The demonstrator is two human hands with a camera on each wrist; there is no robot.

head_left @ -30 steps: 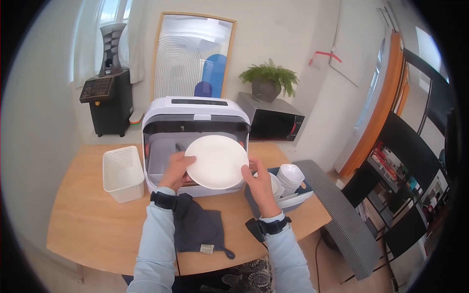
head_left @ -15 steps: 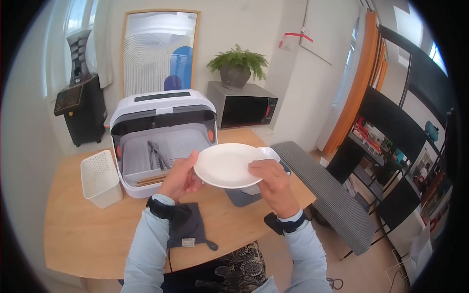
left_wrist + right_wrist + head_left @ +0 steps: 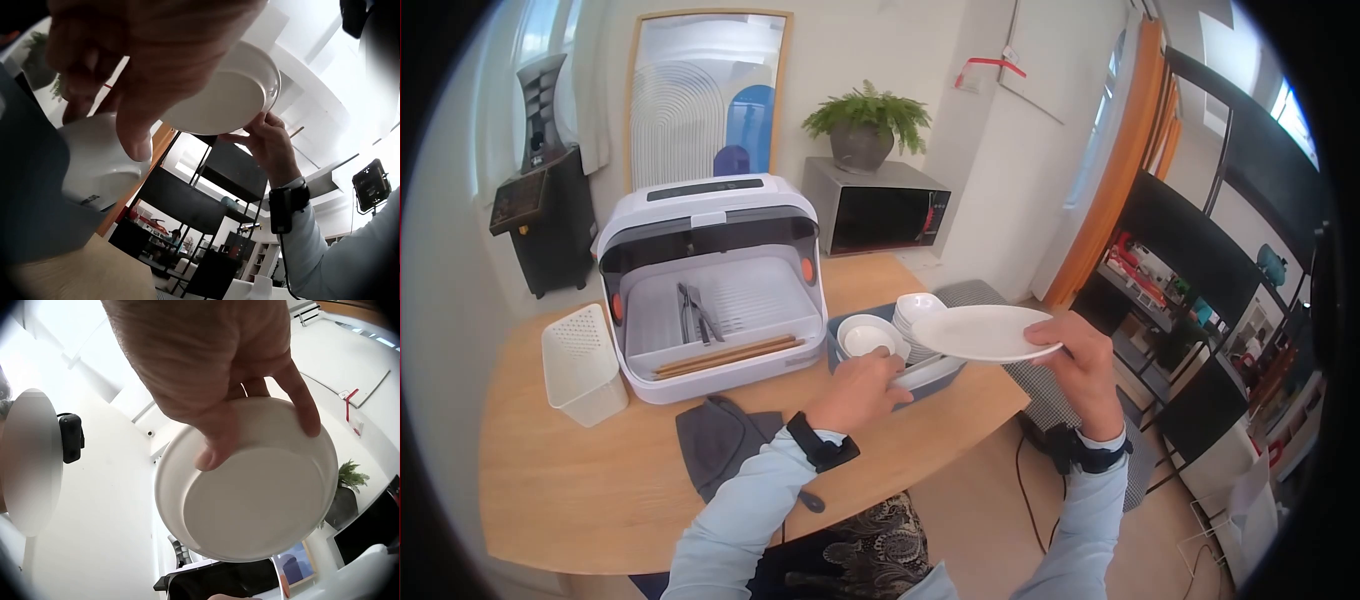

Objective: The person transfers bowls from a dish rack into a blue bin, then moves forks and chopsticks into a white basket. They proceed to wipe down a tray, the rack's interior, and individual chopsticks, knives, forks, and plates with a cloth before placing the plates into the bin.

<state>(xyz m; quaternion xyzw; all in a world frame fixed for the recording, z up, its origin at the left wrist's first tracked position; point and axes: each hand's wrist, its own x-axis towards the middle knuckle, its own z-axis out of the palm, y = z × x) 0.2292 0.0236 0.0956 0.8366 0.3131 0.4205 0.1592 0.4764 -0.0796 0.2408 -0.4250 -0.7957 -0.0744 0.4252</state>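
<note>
My right hand (image 3: 1080, 360) holds a white plate (image 3: 980, 332) by its edge, out to the right above the table's corner. From the right wrist view, my thumb lies on one face of the plate (image 3: 256, 500) and fingers reach round its rim. My left hand (image 3: 860, 392) is at the front of a blue-grey bin (image 3: 940, 382), gripping its pale front handle (image 3: 922, 372). In the left wrist view the thumb rests on the white part (image 3: 103, 165). Inside the bin stand white bowls (image 3: 920, 306) in a stack and a rounder white dish (image 3: 866, 335).
An open white dish cabinet (image 3: 720, 300) holds chopsticks (image 3: 730, 357) and metal cutlery (image 3: 696, 312). Left of it stands a white perforated basket (image 3: 582, 370). A grey cloth (image 3: 720, 440) lies in front. Behind are a microwave (image 3: 880, 210) and a potted fern (image 3: 863, 135).
The plate has moved right, from in front of the cabinet to beyond the bin. My left hand has let go of it and moved to the bin's front. The head view has turned right.
</note>
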